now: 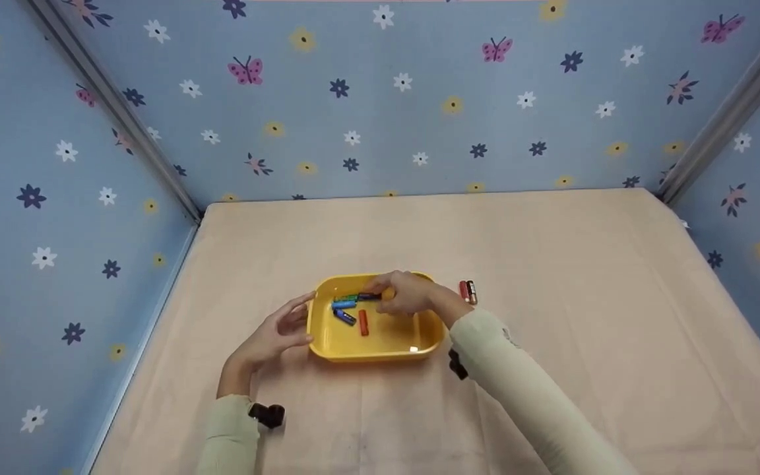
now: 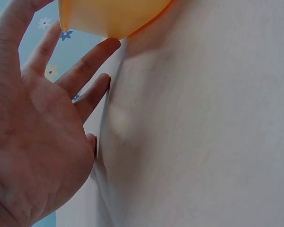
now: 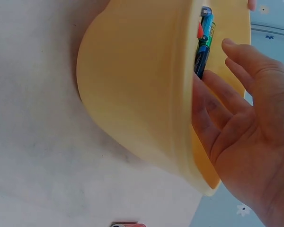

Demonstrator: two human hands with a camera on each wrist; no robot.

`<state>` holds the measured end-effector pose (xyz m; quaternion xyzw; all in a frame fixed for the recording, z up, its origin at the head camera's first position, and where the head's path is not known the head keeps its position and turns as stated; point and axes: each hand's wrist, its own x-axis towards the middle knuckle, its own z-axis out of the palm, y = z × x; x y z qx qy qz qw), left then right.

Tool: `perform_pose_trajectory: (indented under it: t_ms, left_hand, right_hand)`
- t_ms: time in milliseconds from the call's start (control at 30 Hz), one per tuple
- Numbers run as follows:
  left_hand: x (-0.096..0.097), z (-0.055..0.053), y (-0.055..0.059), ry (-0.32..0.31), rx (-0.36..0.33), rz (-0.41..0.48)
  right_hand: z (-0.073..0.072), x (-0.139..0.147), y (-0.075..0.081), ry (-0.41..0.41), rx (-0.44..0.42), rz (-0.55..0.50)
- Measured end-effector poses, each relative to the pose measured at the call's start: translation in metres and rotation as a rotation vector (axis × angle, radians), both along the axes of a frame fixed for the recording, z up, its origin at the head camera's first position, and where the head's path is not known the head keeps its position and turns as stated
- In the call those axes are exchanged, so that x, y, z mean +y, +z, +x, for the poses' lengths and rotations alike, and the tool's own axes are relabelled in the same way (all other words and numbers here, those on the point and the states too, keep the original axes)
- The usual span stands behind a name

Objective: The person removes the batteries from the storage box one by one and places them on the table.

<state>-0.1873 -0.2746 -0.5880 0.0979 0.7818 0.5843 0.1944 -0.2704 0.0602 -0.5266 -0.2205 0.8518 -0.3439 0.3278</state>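
Observation:
A yellow plastic tub (image 1: pixel 335 342) stands on the table with several batteries in it. Among them are a red battery (image 1: pixel 363 322), a light blue battery (image 1: pixel 344 305), a dark blue battery (image 1: pixel 345 317) and a dark battery (image 1: pixel 369 297) beside a green one. My left hand (image 1: pixel 278 333) rests its spread fingertips against the tub's left end. Over the right rim, my right hand (image 1: pixel 406 292) reaches inside, its fingertips at the dark battery. In the right wrist view the thumb stands apart from the fingers, near a blue battery (image 3: pixel 202 61); the other fingertips are partly hidden by the tub wall.
Two more batteries lie side by side right of the tub: a red battery (image 1: pixel 464 291) and a black and copper battery (image 1: pixel 472 291). A pale cloth (image 1: pixel 584 277) covers the table. Flower-patterned panels (image 1: pixel 380 119) enclose the back and sides.

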Motion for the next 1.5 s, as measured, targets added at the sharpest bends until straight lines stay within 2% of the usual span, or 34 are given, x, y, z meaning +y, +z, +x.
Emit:
perform_pose_trajectory:
  t_ms: [200, 367, 467, 600, 900, 1167, 1333, 1500]
  left_hand:
    - [-0.001, 0.000, -0.001, -0.015, 0.009, 0.017]
    - [-0.001, 0.000, 0.001, 0.000, 0.001, 0.003]
    - [0.000, 0.000, 0.000, 0.008, -0.008, 0.001]
    - [0.000, 0.000, 0.000, 0.008, -0.012, 0.000]
    - [0.000, -0.001, 0.001, 0.002, -0.014, -0.003]
    - [0.000, -0.001, 0.001, -0.011, 0.002, 0.005]
    - [0.000, 0.000, 0.001, -0.008, -0.005, 0.000]
    - [-0.001, 0.000, 0.001, -0.019, 0.004, 0.006]
  right_hand:
    - [0.002, 0.001, -0.003, -0.019, -0.034, -0.054]
    - [0.003, 0.003, -0.004, -0.089, -0.130, -0.111]
    - [0.004, 0.003, -0.003, -0.125, -0.180, -0.114]
    - [0.005, 0.001, -0.004, -0.145, -0.198, -0.118]
    - [0.008, -0.008, -0.012, -0.187, -0.176, -0.151]
    - [0.012, -0.023, -0.016, -0.146, -0.023, -0.079]
    - [0.014, -0.029, -0.016, -0.123, -0.031, -0.044]
    - [0.015, -0.032, -0.016, -0.136, -0.044, -0.035]
